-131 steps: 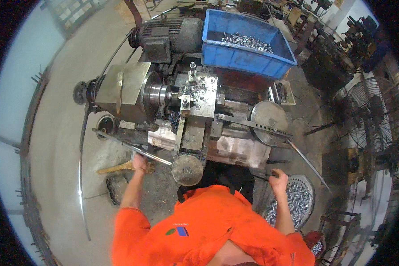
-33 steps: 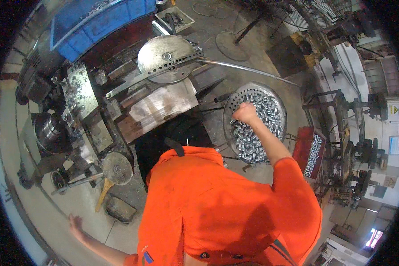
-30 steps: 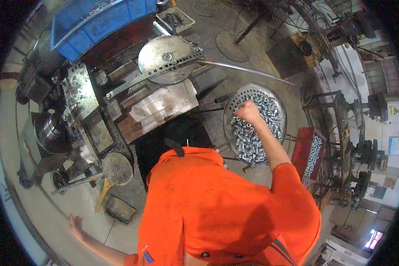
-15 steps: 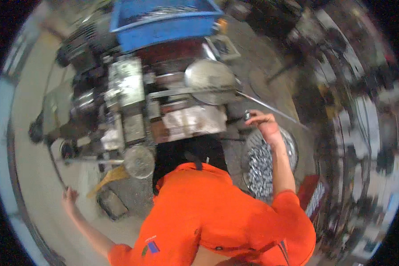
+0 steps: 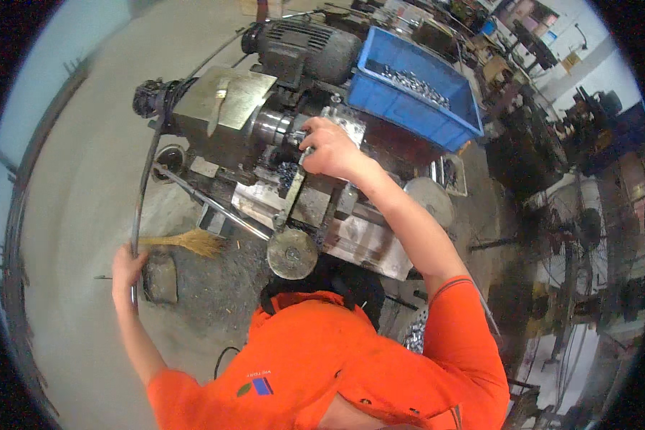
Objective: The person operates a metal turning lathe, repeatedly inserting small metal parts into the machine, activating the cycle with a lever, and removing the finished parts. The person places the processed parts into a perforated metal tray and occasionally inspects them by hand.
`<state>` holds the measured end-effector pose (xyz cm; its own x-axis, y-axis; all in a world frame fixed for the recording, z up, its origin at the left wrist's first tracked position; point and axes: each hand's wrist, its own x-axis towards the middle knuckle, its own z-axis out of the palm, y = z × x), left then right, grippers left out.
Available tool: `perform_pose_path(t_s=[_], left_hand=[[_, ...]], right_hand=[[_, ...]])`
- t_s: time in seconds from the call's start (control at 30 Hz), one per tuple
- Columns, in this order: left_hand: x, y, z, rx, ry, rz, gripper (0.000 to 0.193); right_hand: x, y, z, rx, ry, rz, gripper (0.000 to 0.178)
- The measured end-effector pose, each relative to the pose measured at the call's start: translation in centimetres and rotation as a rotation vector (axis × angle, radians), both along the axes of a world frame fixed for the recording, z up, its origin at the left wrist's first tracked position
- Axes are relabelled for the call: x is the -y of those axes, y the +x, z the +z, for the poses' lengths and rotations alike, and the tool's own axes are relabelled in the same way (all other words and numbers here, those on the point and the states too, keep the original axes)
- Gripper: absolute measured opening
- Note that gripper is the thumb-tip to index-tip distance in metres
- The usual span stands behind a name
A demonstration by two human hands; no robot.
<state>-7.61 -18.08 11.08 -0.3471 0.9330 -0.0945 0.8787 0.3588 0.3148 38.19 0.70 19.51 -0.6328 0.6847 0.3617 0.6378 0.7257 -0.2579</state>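
Observation:
A small lathe-like machine stands before me, with a shiny round chuck (image 5: 271,127) at its spindle. My right hand (image 5: 331,149) is closed at the chuck's mouth, thumb and fingers pinching a small metal part there; the fingers mostly hide the part. Out to the left, my left hand (image 5: 127,266) wraps round a long metal lever (image 5: 143,183), which runs up to the machine's rear left end. Just below my right hand lies a flat metal bar (image 5: 292,192), leading down to a round disc-shaped handle end (image 5: 292,254).
A blue bin (image 5: 408,107) of small metal parts stands behind the machine, beside a motor (image 5: 308,51). A brush (image 5: 218,107) lies on the headstock cover. Near my left hand are a straw broom (image 5: 190,242) and a dustpan-like tray (image 5: 160,278). A metal parts container (image 5: 416,331) is partly behind my right arm.
My right hand has moved from above the parts container, with a small shiny metal part, up and left to the chuck. My view has turned left; my left hand remains on the lever.

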Motion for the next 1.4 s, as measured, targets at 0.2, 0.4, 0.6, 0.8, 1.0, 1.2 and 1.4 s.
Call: perform_pose_path(t_s=[0.2, 0.4, 0.6, 0.8, 1.0, 1.2, 1.4], left_hand=[[1.4, 0.8, -1.5, 0.028, 0.107, 0.153, 0.033], [0.7, -0.5, -2.5, -0.086, 0.114, 0.095, 0.028], [-0.1, -3.0, -2.0, -0.373, -0.004, 0.113, 0.02], [-4.5, -18.3, -2.5, -0.71, 0.188, -0.048, 0.011], [-6.3, -16.3, -1.7, -0.575, 0.073, 0.066, 0.015], [-7.9, -4.5, -9.3, 0.25, 0.982, 0.213, 0.026], [-11.3, 8.3, -20.8, -0.063, -0.197, -0.22, 0.058]], right_hand=[[-4.8, -4.1, -3.0, 0.251, -0.199, -0.206, 0.029], [-6.2, -5.9, -3.5, -0.035, -0.327, -0.385, 0.02], [-5.3, -5.2, -3.4, -0.193, -0.359, -0.325, 0.024], [-6.3, -4.9, -4.9, -0.158, -0.129, -0.331, 0.029], [-3.6, -4.3, -3.7, -0.244, -0.034, -0.336, 0.018], [6.1, 3.9, -2.3, -0.491, -0.045, -0.251, 0.019], [17.2, 16.5, -5.2, -0.342, -0.191, -0.744, 0.023]])
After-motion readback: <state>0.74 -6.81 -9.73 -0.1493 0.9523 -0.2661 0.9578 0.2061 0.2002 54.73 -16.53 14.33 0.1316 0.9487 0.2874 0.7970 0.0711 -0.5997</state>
